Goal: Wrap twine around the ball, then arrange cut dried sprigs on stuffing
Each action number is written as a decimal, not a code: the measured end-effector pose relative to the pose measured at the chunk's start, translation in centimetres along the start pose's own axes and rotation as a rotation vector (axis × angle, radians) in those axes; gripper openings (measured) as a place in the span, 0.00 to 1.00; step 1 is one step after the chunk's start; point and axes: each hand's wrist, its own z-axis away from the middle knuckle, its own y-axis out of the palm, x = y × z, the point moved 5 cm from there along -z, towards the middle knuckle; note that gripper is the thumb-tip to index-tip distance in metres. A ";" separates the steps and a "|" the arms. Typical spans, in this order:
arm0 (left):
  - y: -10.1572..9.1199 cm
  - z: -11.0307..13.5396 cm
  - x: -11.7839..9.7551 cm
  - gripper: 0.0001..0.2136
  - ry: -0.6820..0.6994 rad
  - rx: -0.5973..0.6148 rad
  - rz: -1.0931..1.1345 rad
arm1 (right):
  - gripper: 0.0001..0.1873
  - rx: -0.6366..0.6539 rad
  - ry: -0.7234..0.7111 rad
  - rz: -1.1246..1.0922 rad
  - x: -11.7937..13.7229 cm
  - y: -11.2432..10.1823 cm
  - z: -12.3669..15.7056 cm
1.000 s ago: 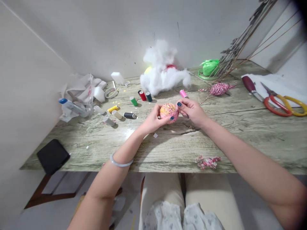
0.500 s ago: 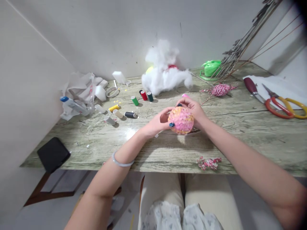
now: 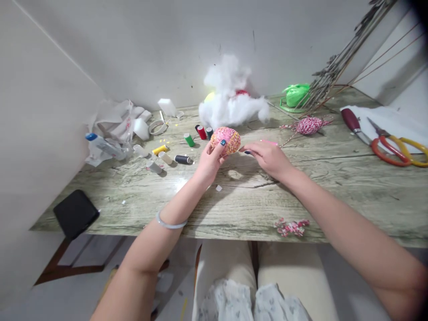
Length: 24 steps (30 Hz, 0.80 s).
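My left hand (image 3: 211, 161) is wrapped around a pink and yellow ball (image 3: 228, 139) with a knobbly, yarn-like surface, raised above the wooden table. Its thumb presses on the front of the ball. Just right of the ball, my right hand (image 3: 270, 157) is closed in a pinch, its fingertips close to the ball's right side. A slim pink handle (image 3: 269, 142) sticks out behind the right knuckles; the rest of that tool is hidden by the hand.
White stuffing (image 3: 230, 104) sits at the back, thread spools (image 3: 189, 140) to the left. A red-white yarn bundle (image 3: 309, 125), scissors (image 3: 391, 149) and dried stems (image 3: 334, 67) are at right. Small pink-white yarn scraps (image 3: 290, 227) lie near the front edge, a black case (image 3: 76, 215) at left.
The ball has moved left and up in my left hand and has turned. My right hand has come away from the ball, the pink handle moving with it.
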 end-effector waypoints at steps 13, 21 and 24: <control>-0.8 -0.4 -1.7 0.26 0.381 0.005 -0.691 | 0.12 0.102 0.129 0.081 -0.5 0.5 0.1; 0.8 0.8 -0.8 0.27 0.332 0.273 -0.815 | 0.19 -0.098 0.238 -0.450 0.0 -1.1 0.0; 1.6 1.5 -0.5 0.27 0.275 0.447 -0.809 | 0.22 -0.117 0.277 -0.629 -0.2 -0.8 -0.2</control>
